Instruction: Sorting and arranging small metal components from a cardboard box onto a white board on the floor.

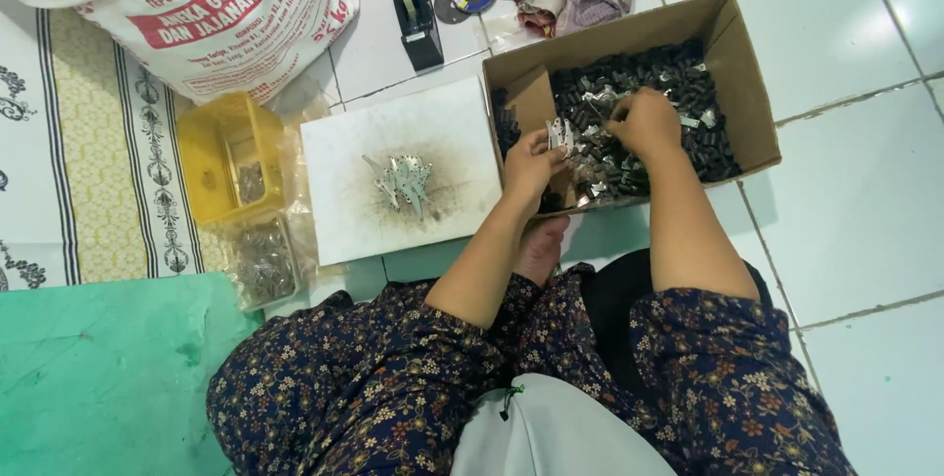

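While her left hand (531,163) pinches a small metal plate (560,134) and her right hand (644,122) digs, fingers curled, among the parts beneath it in the cardboard box (752,92), the plate looks loosely held and could slip back into the heap.

- The left hand (531,163) is raised, its fingers curled closed in a pinch (thumb toward the right hand).
- The right hand (644,122) points fingers-down, knuckles up, loosely cupped.
- Both bare forearms reach forward, hands near together.

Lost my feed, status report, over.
Left hand holds small silver metal plates. Right hand digs in brown cardboard box. Nothing blocking.
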